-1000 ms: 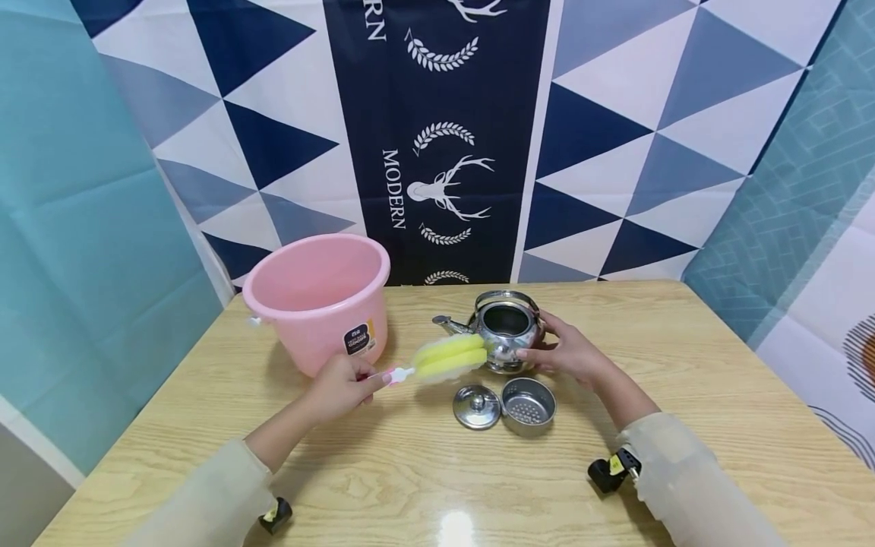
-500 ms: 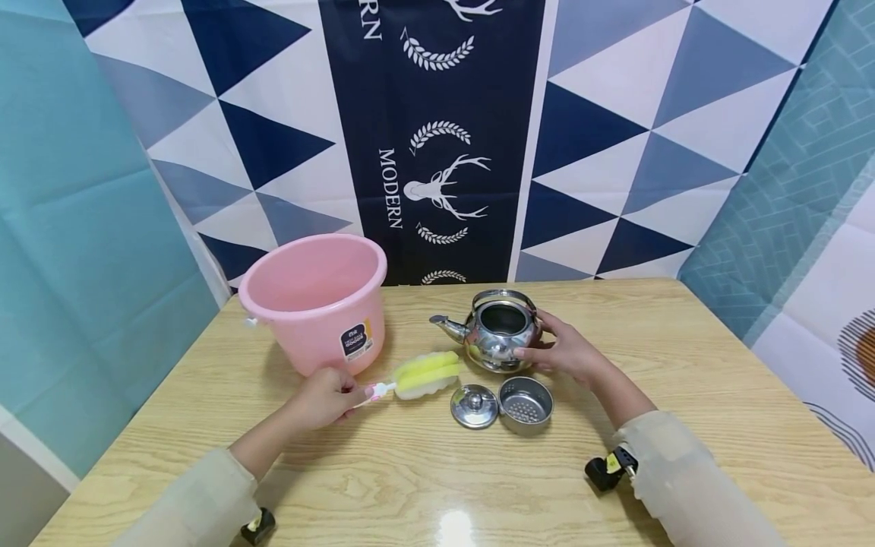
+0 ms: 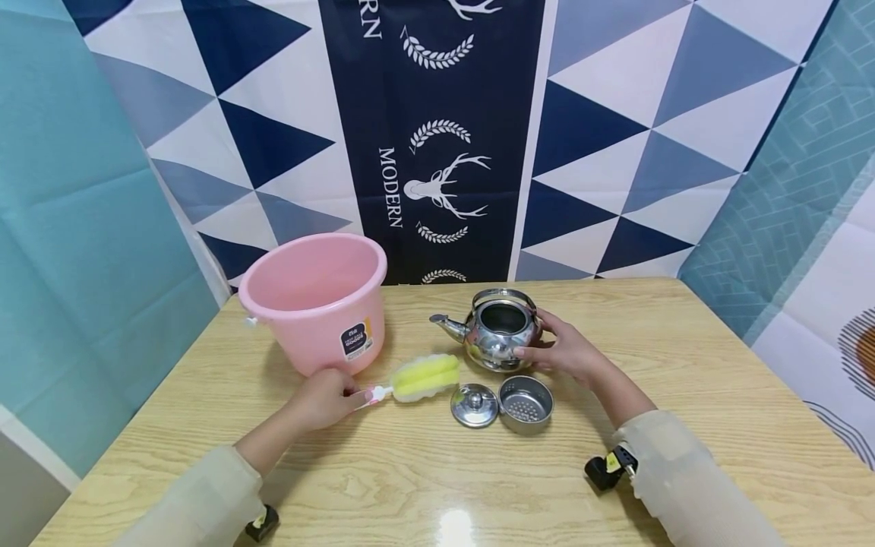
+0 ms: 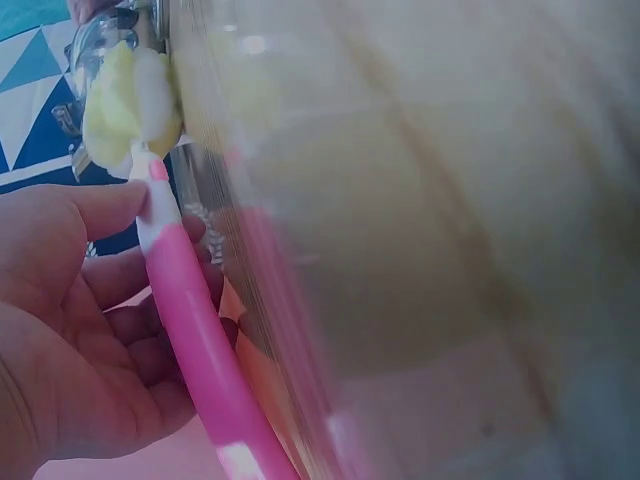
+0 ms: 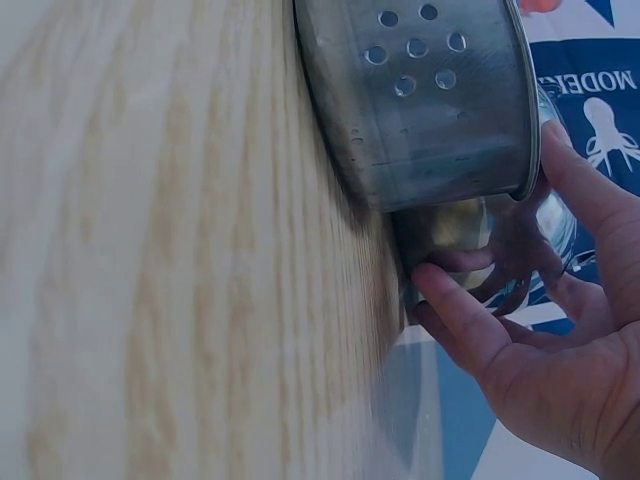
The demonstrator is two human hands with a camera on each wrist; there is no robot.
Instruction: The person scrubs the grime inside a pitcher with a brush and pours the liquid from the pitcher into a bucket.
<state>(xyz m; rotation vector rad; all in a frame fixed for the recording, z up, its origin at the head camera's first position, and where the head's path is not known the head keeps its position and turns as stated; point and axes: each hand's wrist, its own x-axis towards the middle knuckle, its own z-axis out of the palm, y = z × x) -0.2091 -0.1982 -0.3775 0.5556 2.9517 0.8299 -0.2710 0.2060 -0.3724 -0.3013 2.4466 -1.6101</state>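
My left hand pinches the pink-and-white handle of a sponge brush between thumb and fingers. Low over the table, the brush's yellow-and-white sponge head points right; whether it touches the wood I cannot tell. In the left wrist view the pink handle runs past the palm. Around the right side of a shiny steel teapot, my right hand curves its fingers and thumb. This lidless teapot stands upright, spout to the left. In front of it lie its lid and a perforated steel strainer.
A pink bucket stands at the back left, just behind my left hand. The wooden table ends at a patterned cloth backdrop. Each sleeve has a small black wrist camera below it.
My left hand has drawn the sponge brush left and toward me, away from the teapot, and then stayed nearly still. The right hand and teapot have kept their place.
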